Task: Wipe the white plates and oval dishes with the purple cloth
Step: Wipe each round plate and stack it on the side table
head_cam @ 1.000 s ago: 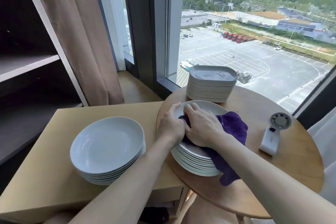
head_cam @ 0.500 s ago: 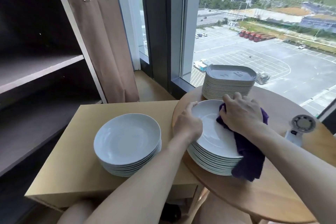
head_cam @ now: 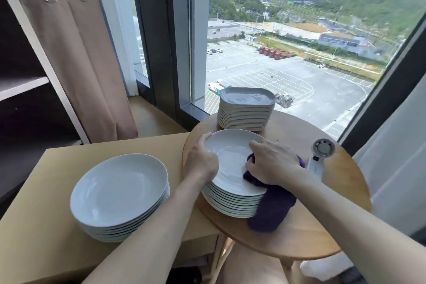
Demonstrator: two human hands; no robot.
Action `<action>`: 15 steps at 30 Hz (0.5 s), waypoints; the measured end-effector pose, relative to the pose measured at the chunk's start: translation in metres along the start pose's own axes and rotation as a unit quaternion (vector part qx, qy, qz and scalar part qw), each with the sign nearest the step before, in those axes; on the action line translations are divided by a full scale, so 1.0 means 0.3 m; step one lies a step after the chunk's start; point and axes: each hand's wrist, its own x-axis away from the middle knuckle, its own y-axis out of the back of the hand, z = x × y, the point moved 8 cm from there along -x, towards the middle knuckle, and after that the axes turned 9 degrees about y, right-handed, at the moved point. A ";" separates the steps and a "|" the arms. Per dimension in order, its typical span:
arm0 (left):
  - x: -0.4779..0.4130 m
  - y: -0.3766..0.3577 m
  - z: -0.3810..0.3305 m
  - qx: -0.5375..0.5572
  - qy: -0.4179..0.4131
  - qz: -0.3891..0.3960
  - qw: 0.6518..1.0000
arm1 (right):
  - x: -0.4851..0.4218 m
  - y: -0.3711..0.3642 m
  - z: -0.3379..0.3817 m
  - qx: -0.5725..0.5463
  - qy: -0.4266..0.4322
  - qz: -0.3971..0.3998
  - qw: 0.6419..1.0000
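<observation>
Round wooden table (head_cam: 322, 226) by window: left hand (head_cam: 201, 163) grips top plate (head_cam: 230, 163) rim, right hand (head_cam: 274, 163) clutches soft purple cloth (head_cam: 272, 210); glazed plate likely slippery, fragile, best held at rim.

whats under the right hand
The purple cloth, bunched on the top plate and trailing down onto the round table. The right hand covers the cloth beneath its palm and the plate surface there.

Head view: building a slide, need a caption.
Right hand presses purple cloth onto top white round plate; left hand grips its rim.
</observation>
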 end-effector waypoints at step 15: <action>-0.018 0.002 0.011 0.025 -0.006 -0.027 0.999 | -0.150 -0.017 0.214 -0.099 0.063 -0.064 0.991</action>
